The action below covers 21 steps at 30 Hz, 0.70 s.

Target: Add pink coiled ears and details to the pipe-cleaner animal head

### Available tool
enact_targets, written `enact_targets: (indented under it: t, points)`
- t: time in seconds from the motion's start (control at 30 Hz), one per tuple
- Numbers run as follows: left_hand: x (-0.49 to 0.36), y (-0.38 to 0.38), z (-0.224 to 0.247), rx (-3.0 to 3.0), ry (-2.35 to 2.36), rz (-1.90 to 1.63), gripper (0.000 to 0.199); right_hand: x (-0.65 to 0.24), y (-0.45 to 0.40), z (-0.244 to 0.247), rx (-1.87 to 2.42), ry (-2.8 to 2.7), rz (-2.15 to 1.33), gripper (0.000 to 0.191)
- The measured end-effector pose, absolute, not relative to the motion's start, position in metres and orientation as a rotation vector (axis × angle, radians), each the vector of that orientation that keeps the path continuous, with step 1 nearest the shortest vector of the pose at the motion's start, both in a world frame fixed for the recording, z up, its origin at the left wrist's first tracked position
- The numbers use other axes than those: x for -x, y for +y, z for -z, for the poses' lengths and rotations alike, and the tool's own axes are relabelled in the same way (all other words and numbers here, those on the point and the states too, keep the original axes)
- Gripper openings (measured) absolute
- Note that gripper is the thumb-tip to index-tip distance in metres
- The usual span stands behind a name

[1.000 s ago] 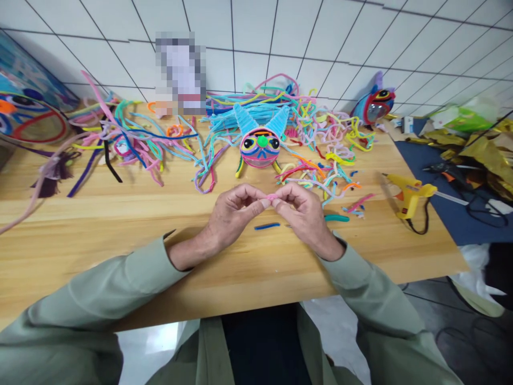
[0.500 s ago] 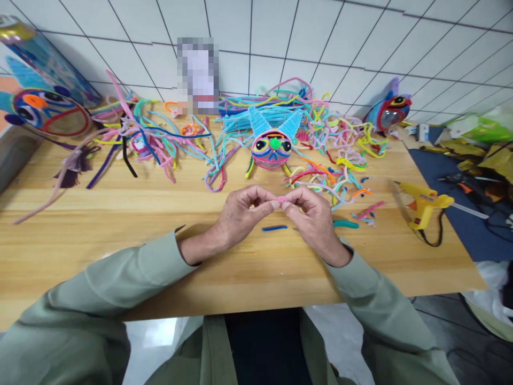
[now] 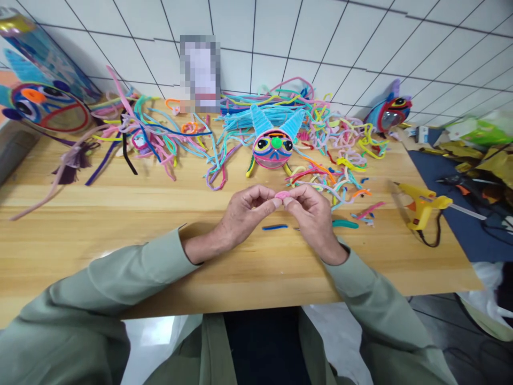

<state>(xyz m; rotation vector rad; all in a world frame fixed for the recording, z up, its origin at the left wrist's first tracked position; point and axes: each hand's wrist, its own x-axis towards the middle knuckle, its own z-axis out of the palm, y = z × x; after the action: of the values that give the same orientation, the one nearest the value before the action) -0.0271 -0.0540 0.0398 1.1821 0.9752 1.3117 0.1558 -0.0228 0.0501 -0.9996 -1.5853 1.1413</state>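
Observation:
Between the fingertips of both hands is a small pink coiled pipe cleaner (image 3: 282, 195). My left hand (image 3: 246, 214) pinches its left side, and my right hand (image 3: 310, 216) pinches its right side. Just beyond them stands a mask-like animal head (image 3: 273, 149) with blue ears, dark eyes and a green nose. A short blue pipe cleaner piece (image 3: 274, 227) lies on the table below the hands. To the right, a teal-handled tool (image 3: 345, 224) is partly hidden behind my right hand.
Heaps of coloured pipe cleaners (image 3: 256, 115) lie along the tiled wall. A yellow glue gun (image 3: 425, 203) rests at the right. Similar decorated heads stand far left (image 3: 50, 109) and far right (image 3: 388, 112). A blurred-out upright rectangle (image 3: 206, 75) leans at the back.
The pink coil has tipped up, so more of its round face shows between my fingertips. Both hands stay in nearly the same place; the view has shifted slightly.

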Motion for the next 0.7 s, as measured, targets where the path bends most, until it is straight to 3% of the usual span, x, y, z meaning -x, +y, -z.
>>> enact_targets:
  t: [0.7]
  points:
    - [0.029,-0.055,-0.051,-1.197,1.109,-1.245,0.027,-0.154,-0.021,-0.054,1.031,-1.641,-1.120,0.017]
